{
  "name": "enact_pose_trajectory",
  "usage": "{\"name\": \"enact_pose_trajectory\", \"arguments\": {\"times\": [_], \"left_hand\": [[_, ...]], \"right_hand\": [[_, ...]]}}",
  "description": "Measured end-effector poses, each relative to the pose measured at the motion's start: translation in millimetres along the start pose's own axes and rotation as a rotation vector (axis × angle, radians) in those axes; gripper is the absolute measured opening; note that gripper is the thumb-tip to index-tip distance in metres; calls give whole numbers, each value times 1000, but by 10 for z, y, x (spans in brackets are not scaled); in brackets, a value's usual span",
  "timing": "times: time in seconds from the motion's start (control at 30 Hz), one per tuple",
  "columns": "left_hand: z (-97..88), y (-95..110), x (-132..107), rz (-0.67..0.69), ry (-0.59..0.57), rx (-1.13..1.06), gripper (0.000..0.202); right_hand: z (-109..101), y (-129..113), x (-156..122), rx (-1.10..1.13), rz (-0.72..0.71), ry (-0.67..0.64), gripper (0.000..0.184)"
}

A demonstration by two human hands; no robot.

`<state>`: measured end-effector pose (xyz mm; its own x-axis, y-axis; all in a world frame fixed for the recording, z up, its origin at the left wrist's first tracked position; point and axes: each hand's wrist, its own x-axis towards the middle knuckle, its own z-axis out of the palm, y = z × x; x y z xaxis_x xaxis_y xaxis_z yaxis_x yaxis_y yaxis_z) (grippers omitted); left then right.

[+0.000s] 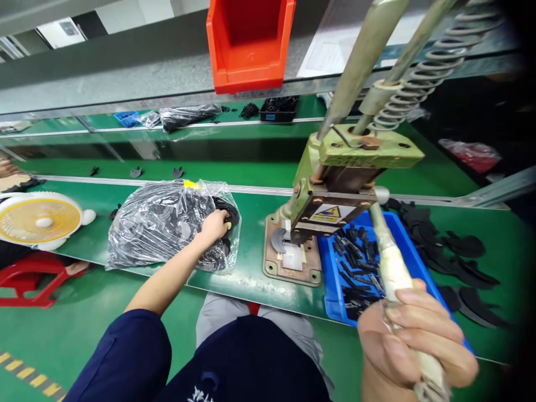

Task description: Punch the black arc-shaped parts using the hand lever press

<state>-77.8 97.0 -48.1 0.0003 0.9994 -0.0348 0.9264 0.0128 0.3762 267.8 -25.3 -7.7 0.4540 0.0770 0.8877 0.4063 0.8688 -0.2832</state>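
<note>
My right hand [414, 335] is wrapped round the tape-covered lever handle [393, 268] of a green hand press [368, 149]. On the press's base plate [272, 267], a dark curved part [278, 240] sits beside a pale block under the press head. My left hand [215, 225] reaches into the mouth of a clear plastic bag [154, 223] full of dark curved parts. Its fingers are bent in among the black pieces; what they pinch is hidden. Something yellow covers a fingertip.
A blue tray [330, 285] of small black pieces stands right of the press, with loose black curved parts [464, 245] beyond it. A yellow-and-white fan [44, 220] lies at left by a red stool [33, 279]. An orange bin [251, 61] hangs above.
</note>
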Motion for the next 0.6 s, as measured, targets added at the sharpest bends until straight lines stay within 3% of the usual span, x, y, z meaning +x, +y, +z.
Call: {"name": "enact_pose_trajectory", "arguments": {"times": [0.1,0.23,0.4,0.6], "left_hand": [[-113,-146,-9,157,-131,228,25],[-87,-114,-48,276,-216,376,34],[-26,-52,-94,362,-220,462,31],[-75,-76,4,461,-247,509,27]], "right_hand": [[0,-20,11,-14,-5,-42,31],[8,-73,28,-32,22,-54,32],[56,-121,41,-17,46,-59,33],[57,-106,51,-1,40,-34,34]]}}
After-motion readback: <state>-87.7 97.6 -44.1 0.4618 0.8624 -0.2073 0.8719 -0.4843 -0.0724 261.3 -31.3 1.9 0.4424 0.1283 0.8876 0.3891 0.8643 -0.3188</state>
